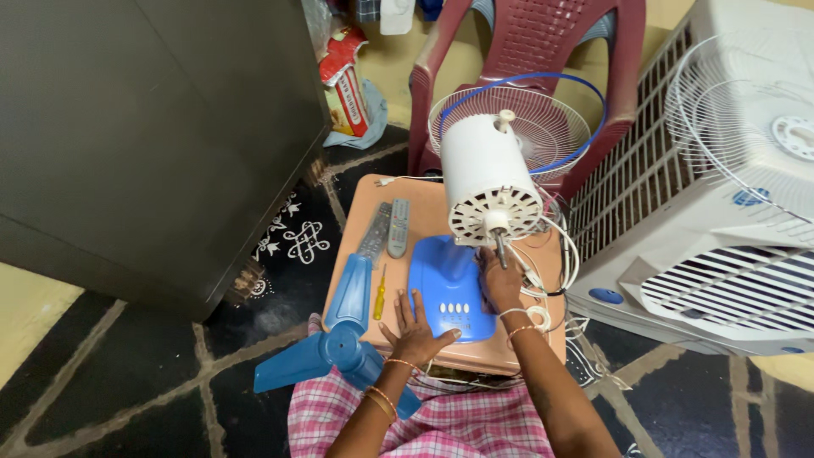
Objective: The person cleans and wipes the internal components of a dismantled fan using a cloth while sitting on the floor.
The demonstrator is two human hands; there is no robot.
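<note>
Both guards and the blade were already off the fan; the left hand lay flat and open on the table's front edge, the right hand closed near the motor shaft.

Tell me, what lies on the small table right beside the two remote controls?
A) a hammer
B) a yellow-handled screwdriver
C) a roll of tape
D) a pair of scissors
B: a yellow-handled screwdriver lies on the peach-coloured table, just below the two remote controls and left of the blue fan base, near the left hand.
</note>
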